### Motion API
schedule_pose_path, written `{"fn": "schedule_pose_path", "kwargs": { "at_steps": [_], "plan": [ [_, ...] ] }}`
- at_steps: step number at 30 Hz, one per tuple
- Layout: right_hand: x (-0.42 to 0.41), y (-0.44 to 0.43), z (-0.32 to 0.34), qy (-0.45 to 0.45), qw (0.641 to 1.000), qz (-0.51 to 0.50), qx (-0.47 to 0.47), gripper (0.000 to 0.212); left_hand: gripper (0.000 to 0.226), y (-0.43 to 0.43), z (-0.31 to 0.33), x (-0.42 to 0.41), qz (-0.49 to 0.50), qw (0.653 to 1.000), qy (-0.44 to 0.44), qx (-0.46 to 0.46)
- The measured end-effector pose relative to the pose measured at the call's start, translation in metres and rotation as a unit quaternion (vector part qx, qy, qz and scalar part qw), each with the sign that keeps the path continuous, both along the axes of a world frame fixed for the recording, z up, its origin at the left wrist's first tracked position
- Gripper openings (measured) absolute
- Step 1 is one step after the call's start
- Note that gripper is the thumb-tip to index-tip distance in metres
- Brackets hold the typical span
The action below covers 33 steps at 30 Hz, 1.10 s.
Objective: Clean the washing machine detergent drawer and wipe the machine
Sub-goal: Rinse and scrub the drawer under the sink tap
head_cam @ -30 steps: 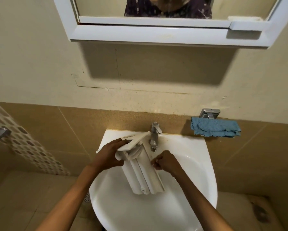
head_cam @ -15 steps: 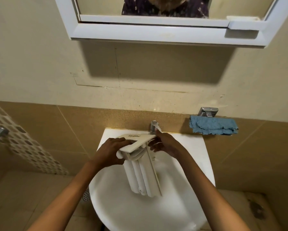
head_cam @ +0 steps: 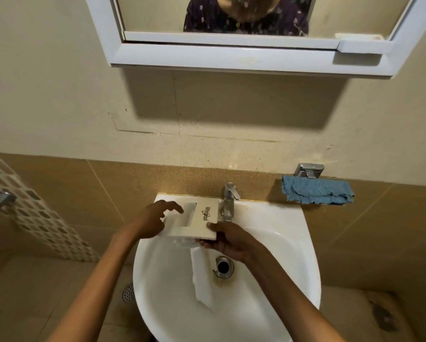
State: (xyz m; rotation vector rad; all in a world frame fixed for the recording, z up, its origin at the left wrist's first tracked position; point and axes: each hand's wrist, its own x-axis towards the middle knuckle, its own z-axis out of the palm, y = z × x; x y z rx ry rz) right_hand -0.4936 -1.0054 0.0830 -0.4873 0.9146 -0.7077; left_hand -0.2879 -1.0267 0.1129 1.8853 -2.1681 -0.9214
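On my feed the white sink (head_cam: 283, 218) fills the lower middle, set against the brown tiled wall. Over its bowl I see the detergent drawer (head_cam: 202, 224), between the two hands: its cream front panel faces up with the logo showing, close beside the tap (head_cam: 228, 201), and its long white body hangs down into the bowl toward the drain (head_cam: 223, 267). The left hand (head_cam: 155, 222) is at the panel's left side, fingers stretched out loosely and spread over the edge by the handle recess, touching it; I see no grip there. The right hand (head_cam: 228, 239) pinches the panel's near right corner, thumb on top and fingers curled beneath. A crumpled blue cloth (head_cam: 318, 193) lies on a wall holder, well right of the tap.
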Motion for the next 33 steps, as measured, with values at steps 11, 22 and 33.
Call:
{"fn": "schedule_pose_path", "kwargs": {
  "at_steps": [11, 22, 33],
  "plan": [
    [0.057, 0.044, -0.033, 0.034, 0.991, 0.023, -0.129, 0.026, 0.057, -0.006, -0.016, -0.055, 0.123, 0.986, -0.096, 0.061],
    [0.03, 0.031, -0.045, 0.022, 0.985, 0.108, -0.131, 0.023, 0.078, -0.003, -0.017, -0.057, 0.182, 0.981, -0.029, 0.059],
    [-0.027, -0.031, -0.103, -0.058, 0.946, -0.266, 0.178, 0.033, 0.074, -0.009, -0.014, -0.049, 0.187, 0.981, 0.043, 0.023]
  ]
}}
